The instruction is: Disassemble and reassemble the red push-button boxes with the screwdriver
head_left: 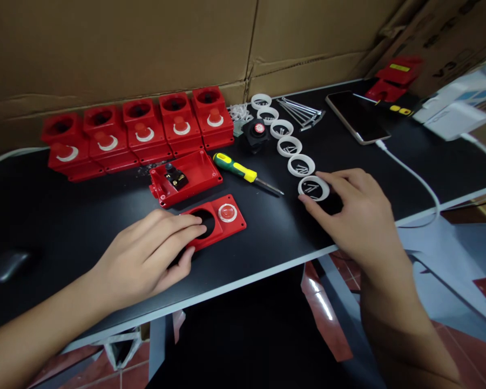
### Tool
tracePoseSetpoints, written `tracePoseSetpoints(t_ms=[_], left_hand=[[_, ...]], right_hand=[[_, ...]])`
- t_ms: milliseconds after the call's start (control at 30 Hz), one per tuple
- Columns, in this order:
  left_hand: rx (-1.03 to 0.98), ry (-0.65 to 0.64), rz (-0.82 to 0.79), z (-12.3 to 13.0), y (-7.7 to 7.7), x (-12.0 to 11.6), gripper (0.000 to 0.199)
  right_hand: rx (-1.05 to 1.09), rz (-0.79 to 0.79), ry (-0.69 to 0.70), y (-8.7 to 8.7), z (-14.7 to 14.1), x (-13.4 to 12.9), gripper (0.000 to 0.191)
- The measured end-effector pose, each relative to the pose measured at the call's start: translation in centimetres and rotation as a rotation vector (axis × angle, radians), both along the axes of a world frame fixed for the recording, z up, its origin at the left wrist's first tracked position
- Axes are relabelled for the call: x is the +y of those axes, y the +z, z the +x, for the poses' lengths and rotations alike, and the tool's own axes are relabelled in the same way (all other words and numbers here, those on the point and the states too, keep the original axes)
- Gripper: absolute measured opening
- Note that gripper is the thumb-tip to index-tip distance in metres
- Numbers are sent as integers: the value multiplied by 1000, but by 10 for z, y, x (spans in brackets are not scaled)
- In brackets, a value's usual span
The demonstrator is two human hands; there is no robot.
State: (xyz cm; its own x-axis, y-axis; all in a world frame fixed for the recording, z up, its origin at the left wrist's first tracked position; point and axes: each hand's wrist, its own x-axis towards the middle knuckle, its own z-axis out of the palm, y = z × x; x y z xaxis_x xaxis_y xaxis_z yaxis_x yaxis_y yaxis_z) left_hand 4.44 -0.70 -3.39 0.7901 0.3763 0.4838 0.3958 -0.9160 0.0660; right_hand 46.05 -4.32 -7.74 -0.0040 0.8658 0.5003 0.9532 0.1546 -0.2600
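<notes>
My left hand [157,251] holds a red cover plate [224,232] by its left end, fingers over the large round hole and thumb at the near edge. A red button lens [227,212] in a white ring sits at the plate's right end. With thumb and index finger, my right hand [350,208] grips the nearest white ring [325,189], which has small screws inside. Just behind the plate lies an open red box [198,168] containing a black switch block [175,177]. A green and yellow screwdriver [238,168] rests between the box and the rings.
Several assembled red boxes [146,141] line the back left. More white rings with screws [289,146] run toward the cardboard wall, beside a black knob part [257,135] and long bolts [302,112]. A phone [356,116] with a cable lies right; a mouse [8,266] far left.
</notes>
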Motion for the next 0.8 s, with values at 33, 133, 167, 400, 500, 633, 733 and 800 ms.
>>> tracePoseSetpoints(t_ms=[33,133,167,400,500,633,733,800], left_hand=[[1,0,1,0,0,0,27],[1,0,-3,-1,1,-1,28],[0,1,-7,-1,1,-1,28],[-9,8,-28,-2,-1,0,31],[-1,8,-26,-2,0,0,30],[10,10,-14,-2,2,-1,27],[4,13,-10,-1,3,-1,27],[1,18,-21,-1,3,-1,30]], right_hand=[[-4,-1,-2,0,1,-1,41],[-6,0,6,1,3,-1,44],[-5,1,10,1,3,-1,44],[-30,3,9,0,-2,5,45],[-46,11,-7,1,-4,6,47],[-25,36,-52,1,-9,5,46],[-16,23,-57,2,-12,4,43],[-7,9,-54,3,-13,3,41]])
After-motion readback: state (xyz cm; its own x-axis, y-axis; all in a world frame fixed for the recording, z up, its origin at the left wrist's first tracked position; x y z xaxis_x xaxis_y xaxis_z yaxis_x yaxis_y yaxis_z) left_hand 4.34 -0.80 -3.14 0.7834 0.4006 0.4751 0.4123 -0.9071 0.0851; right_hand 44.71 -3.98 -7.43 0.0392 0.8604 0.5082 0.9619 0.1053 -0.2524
